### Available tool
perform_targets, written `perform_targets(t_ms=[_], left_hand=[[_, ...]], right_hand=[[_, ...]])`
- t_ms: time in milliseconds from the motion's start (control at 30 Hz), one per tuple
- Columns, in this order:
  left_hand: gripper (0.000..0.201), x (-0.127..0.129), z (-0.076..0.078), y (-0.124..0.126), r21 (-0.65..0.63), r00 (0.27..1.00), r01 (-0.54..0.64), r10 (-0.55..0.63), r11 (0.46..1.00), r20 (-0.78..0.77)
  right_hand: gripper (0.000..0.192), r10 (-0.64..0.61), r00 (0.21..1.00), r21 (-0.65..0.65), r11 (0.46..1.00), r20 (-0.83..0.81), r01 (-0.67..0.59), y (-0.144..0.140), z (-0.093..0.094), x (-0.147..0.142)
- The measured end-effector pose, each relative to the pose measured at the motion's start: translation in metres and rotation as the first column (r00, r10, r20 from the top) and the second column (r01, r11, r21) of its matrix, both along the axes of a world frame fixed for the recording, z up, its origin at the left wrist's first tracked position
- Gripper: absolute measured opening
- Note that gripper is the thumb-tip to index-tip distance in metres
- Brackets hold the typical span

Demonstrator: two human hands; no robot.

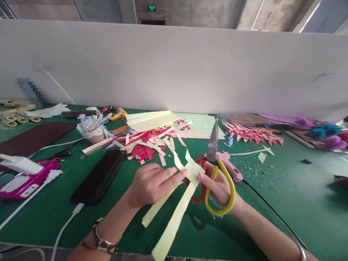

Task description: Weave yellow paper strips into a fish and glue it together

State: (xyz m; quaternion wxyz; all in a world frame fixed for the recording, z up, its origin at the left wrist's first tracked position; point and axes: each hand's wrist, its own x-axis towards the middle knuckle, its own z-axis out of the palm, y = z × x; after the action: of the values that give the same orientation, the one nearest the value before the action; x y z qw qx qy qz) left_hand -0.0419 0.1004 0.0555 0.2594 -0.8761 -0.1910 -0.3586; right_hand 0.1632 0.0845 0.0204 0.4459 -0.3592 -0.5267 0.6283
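- Evidently the paper strips are crossing at a small woven square (194,170), held up over the bench (168,248) between both hands; working it well likely depends on a steady grip there.
- The left hand (149,183) pinches the square's left edge with its fingertips; a light pinch should spare the paper from creasing.
- The right hand (219,185) has its thumb against the square's right edge and also carries the scissors (213,146), blades pointing up and away; the fingers behind are partly hidden.
- Setting the scissors down would probably free that thumb for firmer, flatter folds.
- Two short ends stick up, while a long strip (175,224) hangs toward the near edge; pulling each end evenly would help the square sit flat.
- The pink glue gun (231,168) lies just beyond the right hand, so care with its cord (268,201) seems wise.
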Motion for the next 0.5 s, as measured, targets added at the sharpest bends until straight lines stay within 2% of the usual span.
perform_targets(t_ms=[100,167,200,233,267,300,367,400,433,467,500], left_hand=[[0.026,0.001,-0.006,0.003,-0.080,1.000,0.019,-0.020,0.997,-0.010],[0.031,-0.002,-0.008,0.007,-0.228,0.992,0.003,0.026,0.974,0.124],[0.032,-0.004,-0.009,0.008,-0.340,0.968,-0.009,0.093,0.940,0.232],[0.031,-0.005,-0.008,0.010,-0.480,0.924,-0.006,0.188,0.877,0.333],[0.031,-0.006,-0.007,0.012,-0.630,0.880,0.034,0.275,0.776,0.387],[0.034,-0.007,-0.006,0.013,-0.762,0.861,0.100,0.329,0.640,0.389],[0.041,-0.006,-0.003,0.013,-0.922,0.902,0.202,0.304,0.330,0.307],[0.042,-0.004,-0.001,0.012,-0.957,0.932,0.206,0.256,0.204,0.256],[0.041,-0.003,-0.001,0.011,-0.975,0.953,0.188,0.218,0.118,0.210],[0.038,-0.001,0.000,0.010,-0.984,0.963,0.165,0.205,0.069,0.176],[0.035,0.001,0.000,0.009,-0.989,0.966,0.143,0.213,0.043,0.149]], right_hand=[[0.025,-0.049,0.999,-0.063,0.997,-0.017,0.048,0.002,0.000,0.003],[0.025,-0.036,0.999,-0.116,0.993,-0.028,0.033,0.002,0.000,0.005],[0.025,-0.027,0.999,-0.141,0.990,-0.030,0.022,0.002,-0.001,0.005],[0.027,-0.015,0.999,-0.161,0.987,-0.031,0.010,0.001,-0.001,0.005],[0.027,0.001,1.000,-0.172,0.985,-0.029,-0.006,0.000,-0.002,0.004],[0.028,0.019,1.000,-0.175,0.984,-0.021,-0.023,-0.001,-0.002,0.004],[0.028,0.057,0.998,-0.171,0.984,0.018,-0.053,-0.004,-0.003,0.002],[0.028,0.066,0.997,-0.168,0.984,0.047,-0.058,-0.005,-0.004,0.002],[0.029,0.069,0.995,-0.166,0.985,0.077,-0.055,-0.005,-0.005,0.001],[0.030,0.069,0.992,-0.168,0.984,0.106,-0.050,-0.006,-0.006,0.001],[0.031,0.066,0.989,-0.173,0.984,0.129,-0.043,-0.006,-0.007,0.000]])
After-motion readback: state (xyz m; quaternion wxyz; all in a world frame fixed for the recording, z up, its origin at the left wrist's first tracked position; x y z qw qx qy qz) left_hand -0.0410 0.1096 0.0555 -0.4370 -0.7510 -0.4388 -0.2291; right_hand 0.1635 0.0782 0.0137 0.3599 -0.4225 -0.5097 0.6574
